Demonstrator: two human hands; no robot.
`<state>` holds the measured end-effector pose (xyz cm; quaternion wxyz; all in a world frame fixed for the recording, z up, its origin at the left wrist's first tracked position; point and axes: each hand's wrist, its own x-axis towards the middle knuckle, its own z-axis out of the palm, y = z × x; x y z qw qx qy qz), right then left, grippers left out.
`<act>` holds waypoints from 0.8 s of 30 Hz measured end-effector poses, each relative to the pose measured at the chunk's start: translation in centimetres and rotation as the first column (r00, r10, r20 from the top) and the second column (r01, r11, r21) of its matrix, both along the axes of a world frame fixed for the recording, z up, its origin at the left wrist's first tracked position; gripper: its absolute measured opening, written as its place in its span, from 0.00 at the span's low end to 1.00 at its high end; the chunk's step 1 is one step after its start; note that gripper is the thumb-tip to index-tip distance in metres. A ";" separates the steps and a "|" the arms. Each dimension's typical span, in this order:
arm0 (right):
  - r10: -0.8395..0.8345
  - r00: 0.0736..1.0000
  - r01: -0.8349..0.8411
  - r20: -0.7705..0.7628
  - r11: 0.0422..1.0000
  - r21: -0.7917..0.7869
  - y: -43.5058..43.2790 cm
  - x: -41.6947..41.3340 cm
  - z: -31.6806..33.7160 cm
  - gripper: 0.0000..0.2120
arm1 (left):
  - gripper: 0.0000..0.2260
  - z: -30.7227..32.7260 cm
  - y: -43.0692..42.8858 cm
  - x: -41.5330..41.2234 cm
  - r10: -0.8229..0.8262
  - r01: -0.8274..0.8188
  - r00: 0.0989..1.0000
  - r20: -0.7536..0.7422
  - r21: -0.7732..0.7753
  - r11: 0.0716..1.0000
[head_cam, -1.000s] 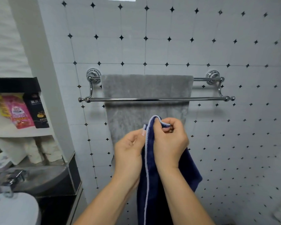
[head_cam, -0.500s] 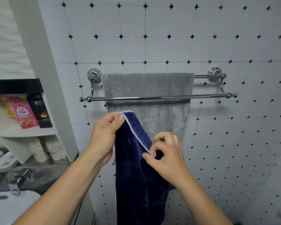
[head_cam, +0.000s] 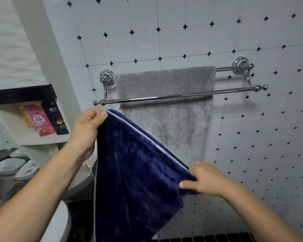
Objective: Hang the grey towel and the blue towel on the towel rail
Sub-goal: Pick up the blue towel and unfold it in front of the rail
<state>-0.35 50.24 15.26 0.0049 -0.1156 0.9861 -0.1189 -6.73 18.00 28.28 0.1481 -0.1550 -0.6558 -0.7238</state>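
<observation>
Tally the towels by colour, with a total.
Grey towel: 1, draped over the back bar of the towel rail.
Blue towel: 1, held by the left hand and right hand.
Total: 2

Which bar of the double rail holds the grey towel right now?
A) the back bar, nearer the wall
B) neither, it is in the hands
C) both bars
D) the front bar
A: the grey towel drapes over the back bar, the front bar crosses bare in front of it, and the left hand and right hand hold the blue towel below the rail.
</observation>
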 end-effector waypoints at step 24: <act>-0.358 0.923 0.218 -0.139 0.788 -0.576 3.9 -4.5 15.7 0.07 | 0.09 -1.3 -4.3 -4.5 0.134 -0.130 0.991 -0.005 -0.282 0.951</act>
